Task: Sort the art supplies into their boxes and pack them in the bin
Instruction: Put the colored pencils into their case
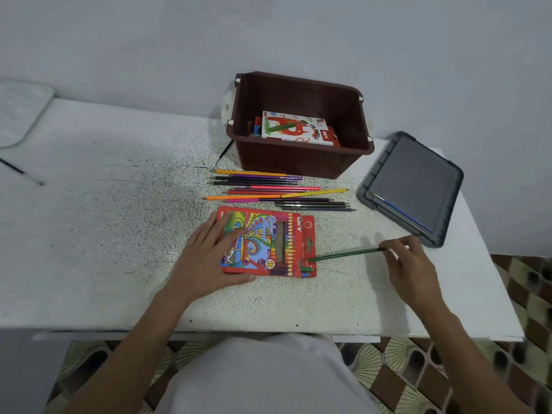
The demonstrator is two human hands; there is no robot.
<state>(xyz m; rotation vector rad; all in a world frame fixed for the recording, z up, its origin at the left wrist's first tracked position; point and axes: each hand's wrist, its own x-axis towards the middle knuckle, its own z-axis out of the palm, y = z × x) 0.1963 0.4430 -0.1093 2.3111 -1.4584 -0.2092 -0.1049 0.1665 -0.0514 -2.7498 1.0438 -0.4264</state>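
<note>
A red colour pencil box (268, 243) lies flat on the white table (104, 204), its open end facing right. My left hand (209, 258) rests on its left part, thumb along the near edge. My right hand (409, 264) pinches a green pencil (346, 254) whose tip sits at the box's open end, where other pencil ends show. Several loose coloured pencils (277, 191) lie in a row beyond the box. Behind them stands the brown bin (298, 162), holding an oil pastels box (295, 128).
The bin's grey lid (412, 186) lies at the table's right side, with a thin blue-handled brush on it. A thin dark brush (21, 171) lies at the far left. The table's front edge is close to my body; tiled floor shows below.
</note>
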